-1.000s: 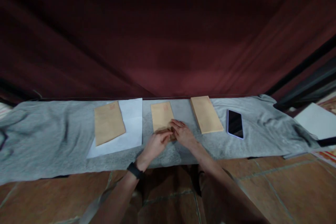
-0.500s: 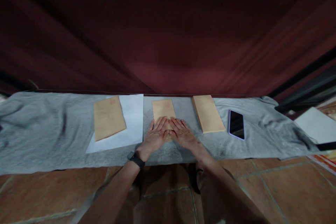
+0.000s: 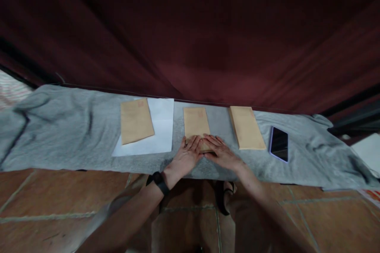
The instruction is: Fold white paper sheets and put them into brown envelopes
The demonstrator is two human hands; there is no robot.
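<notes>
Both hands lie flat, fingers spread, palms down on the near end of the middle envelope (image 3: 196,123). L hand (image 3: 186,158) covers its near-left corner; R hand (image 3: 223,153) covers the near-right corner. Fingertips of the two hands meet approx. at the envelope's centre line. Neither hand pinches or grips anything; they just press down. A black watch (image 3: 158,182) sits on the L wrist.

The middle envelope is tan, w/ a faint red mark near its far end, and lies lengthwise on the grey cloth (image 3: 59,134), far end close to the cloth's back edge.

Left of it, a 2nd envelope (image 3: 135,121) lies tilted on a white sheet (image 3: 162,126); sheet is just beside the middle envelope, not touching the hands. Right of the middle one, a 3rd envelope (image 3: 247,127) lies on the cloth, looks thicker, maybe a stack – can't tell. Further right, a phone (image 3: 279,144) w/ dark screen up, near the 3rd envelope but apart.

Behind the cloth hangs a dark red curtain (image 3: 190,39). Near side: brown tiled floor (image 3: 59,201). Pale object at far right edge (image 3: 369,151), cut off by the frame.
</notes>
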